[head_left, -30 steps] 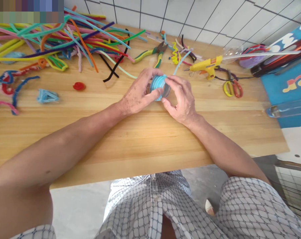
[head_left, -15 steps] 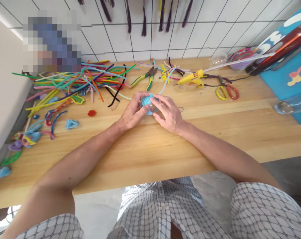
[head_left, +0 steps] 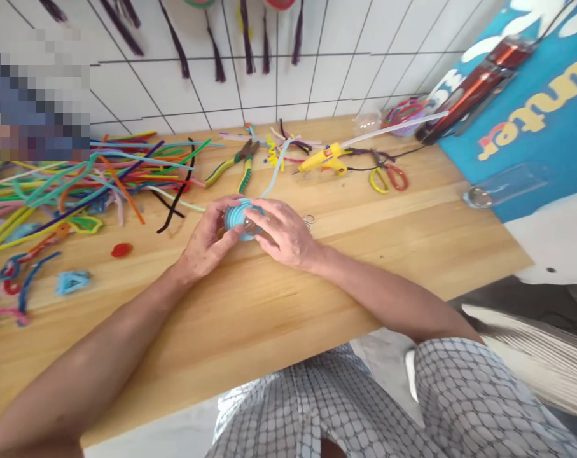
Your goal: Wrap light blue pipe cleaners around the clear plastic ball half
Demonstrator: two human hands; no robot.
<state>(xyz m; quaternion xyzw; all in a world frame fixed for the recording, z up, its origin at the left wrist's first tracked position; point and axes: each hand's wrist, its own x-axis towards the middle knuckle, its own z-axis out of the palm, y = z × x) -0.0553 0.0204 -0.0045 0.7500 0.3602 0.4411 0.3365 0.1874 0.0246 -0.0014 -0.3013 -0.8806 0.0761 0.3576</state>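
Note:
Between both hands, above the wooden table (head_left: 250,331), is a round clear ball (head_left: 250,225) with light blue pipe cleaner (head_left: 233,218) coiled around it in rings. My left hand (head_left: 203,240) grips its left side, thumb across the front. My right hand (head_left: 288,235) holds it from the right, its fingers bent over the top and front. A loose light blue strand (head_left: 277,168) rises behind the ball toward the back of the table; whether it joins the coil is hidden. Small metal rings (head_left: 308,221) lie just beyond my right hand.
Behind my hands lie pliers (head_left: 231,164), a yellow glue gun (head_left: 324,159) and scissors (head_left: 387,173). Many coloured pipe cleaners (head_left: 126,184) cover the left back. A red cap (head_left: 121,249) and a blue folded triangle (head_left: 73,282) are left; a clear bottle (head_left: 505,186) is right.
The view has swung to the right, so the table's things appear farther left. Both hands keep their hold on the wrapped ball, with little visible change in the grip.

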